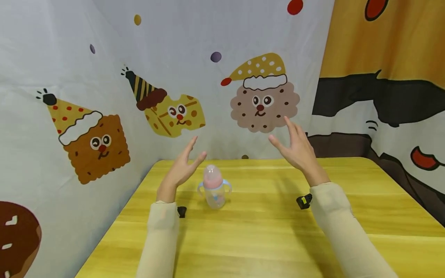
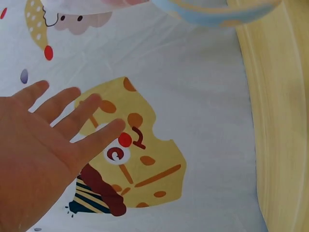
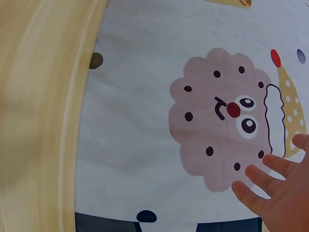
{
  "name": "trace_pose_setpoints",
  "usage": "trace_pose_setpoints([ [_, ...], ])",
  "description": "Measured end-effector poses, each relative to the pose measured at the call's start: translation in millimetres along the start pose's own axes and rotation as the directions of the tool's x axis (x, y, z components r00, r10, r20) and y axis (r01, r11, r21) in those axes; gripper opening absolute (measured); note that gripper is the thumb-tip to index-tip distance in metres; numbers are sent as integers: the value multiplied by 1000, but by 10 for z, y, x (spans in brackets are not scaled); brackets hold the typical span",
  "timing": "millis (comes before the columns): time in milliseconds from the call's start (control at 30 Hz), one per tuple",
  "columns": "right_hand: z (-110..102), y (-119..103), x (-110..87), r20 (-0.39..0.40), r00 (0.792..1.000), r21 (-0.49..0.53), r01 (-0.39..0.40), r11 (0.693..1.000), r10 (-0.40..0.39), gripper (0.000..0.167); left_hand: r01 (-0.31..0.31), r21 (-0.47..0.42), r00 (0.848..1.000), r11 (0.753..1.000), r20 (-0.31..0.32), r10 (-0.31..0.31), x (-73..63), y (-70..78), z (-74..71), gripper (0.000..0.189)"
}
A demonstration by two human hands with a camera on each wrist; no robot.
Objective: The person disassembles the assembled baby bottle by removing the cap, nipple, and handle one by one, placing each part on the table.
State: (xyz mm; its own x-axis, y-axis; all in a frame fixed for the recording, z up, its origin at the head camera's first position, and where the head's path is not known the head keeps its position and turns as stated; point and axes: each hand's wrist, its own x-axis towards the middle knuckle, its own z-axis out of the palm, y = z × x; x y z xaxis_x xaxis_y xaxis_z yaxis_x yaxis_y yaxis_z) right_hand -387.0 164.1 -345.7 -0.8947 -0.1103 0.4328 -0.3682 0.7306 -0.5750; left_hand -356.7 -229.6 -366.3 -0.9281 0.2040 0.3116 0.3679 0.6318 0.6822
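Note:
On the table stands a baby bottle (image 1: 214, 189), upright, with a clear dome cap, a pink collar and two light blue side handles. Just left of it and higher, my left hand (image 1: 182, 168) is raised with straight fingers and the thumb held apart, touching nothing. Part of a blue handle (image 2: 217, 14) shows blurred at the top of the left wrist view. Well to the right of the bottle, my right hand (image 1: 296, 150) hovers over the table, fingers extended and spread, holding nothing. Its spread fingers also show in the right wrist view.
A yellow wood-grain table (image 1: 250, 239) spans the view below the hands. Behind it and to the left hangs a white cloth (image 1: 174, 46) printed with cartoon biscuits and cheese. Small black wrist devices (image 1: 304, 201) stick out beside both sleeves.

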Motion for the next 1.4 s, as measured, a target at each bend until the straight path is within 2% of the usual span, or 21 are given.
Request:
trace_pose_setpoints([
  [133,-48,-28,39,-26,999,7,18,1000,-18,92,-5,3,999,1000,43,5,-10,-11,-35,85],
  [233,-52,-38,32,-22,1000,11,13,1000,-13,92,1,32,995,999,97,-5,-25,-50,-26,88],
  [333,-33,-23,-5,-19,1000,20,-4,1000,4,92,16,54,990,998,135,-24,-55,-102,4,93],
  [500,-18,7,-36,-27,1000,38,-2,999,3,90,61,60,984,996,166,-71,-88,-152,23,99],
  [633,5,42,-79,-27,1000,40,1,999,0,90,99,57,962,993,251,-111,-144,-202,31,106],
  [733,13,82,-132,-35,999,38,-2,999,3,90,102,48,943,994,315,-112,-177,-250,51,111],
  [800,10,108,-154,-45,999,40,1,999,0,89,100,39,936,994,334,-108,-180,-274,65,114],
  [933,1,158,-171,-78,997,46,14,999,-11,88,107,27,927,994,359,-110,-169,-306,87,118],
  [1167,39,189,-210,-90,996,50,33,998,-28,88,144,21,912,989,385,-141,-203,-364,113,122],
  [1400,9,204,-235,-105,994,33,24,999,-21,89,123,15,906,992,406,-118,-145,-399,158,120],
])
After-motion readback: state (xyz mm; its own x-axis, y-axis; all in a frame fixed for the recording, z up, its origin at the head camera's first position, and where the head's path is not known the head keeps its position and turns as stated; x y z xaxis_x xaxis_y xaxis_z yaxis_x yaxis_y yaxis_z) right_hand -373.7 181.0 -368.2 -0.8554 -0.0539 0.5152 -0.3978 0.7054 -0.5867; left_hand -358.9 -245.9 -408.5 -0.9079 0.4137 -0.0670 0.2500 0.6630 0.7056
